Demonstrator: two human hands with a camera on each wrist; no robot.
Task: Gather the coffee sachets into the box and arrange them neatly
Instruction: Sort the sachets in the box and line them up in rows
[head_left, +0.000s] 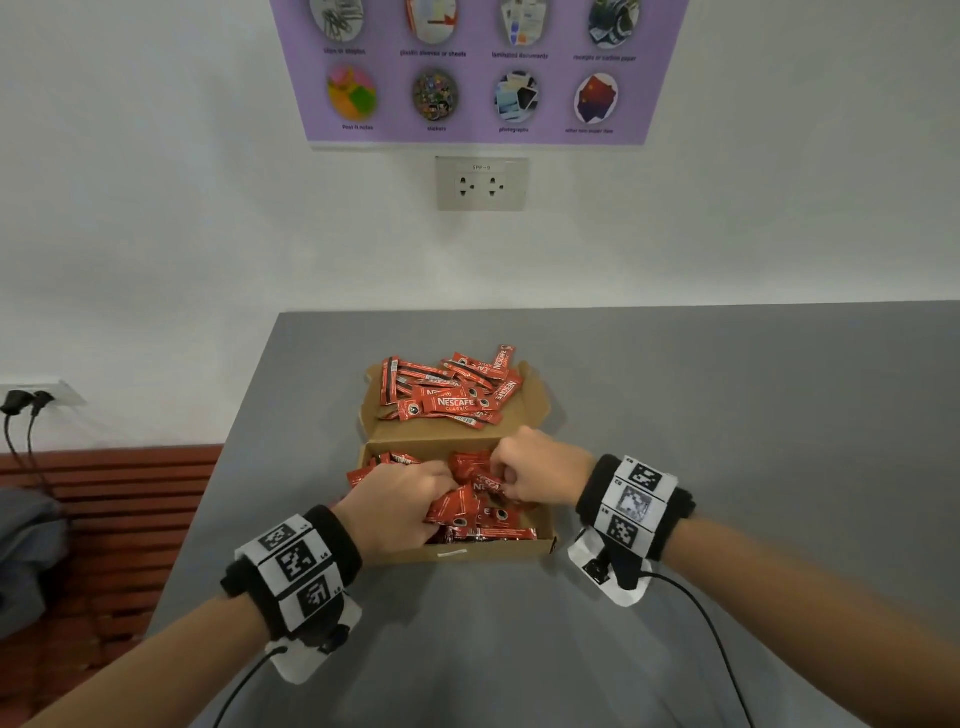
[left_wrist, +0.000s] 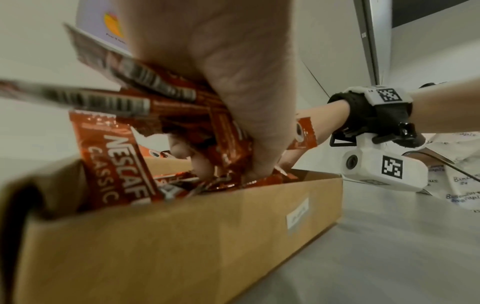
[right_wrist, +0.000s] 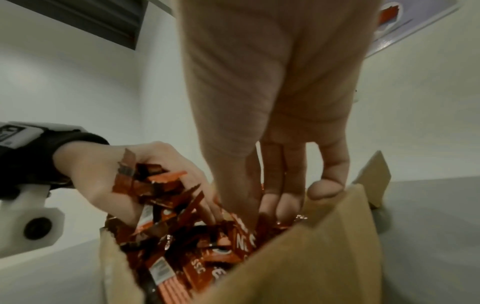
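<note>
Both hands are working inside the box (head_left: 483, 552) at the near middle of the table (head_left: 727, 415). The left hand (head_left: 400, 506) is gripping a bunch of coffee sachets (head_left: 467, 506), while the right hand (head_left: 540, 470) is pinching at one, fingers curled. I'd say it's the tidying step; next comes squaring the bunch. The loose pile (head_left: 452, 395) is sitting on the far flap (head_left: 524, 415). The bottom of the box is hidden.

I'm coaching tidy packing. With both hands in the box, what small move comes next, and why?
Probably lay the bunch the left hand grips flat in the box: sachets there lie jumbled, and another pile waits on the open lid.
</note>
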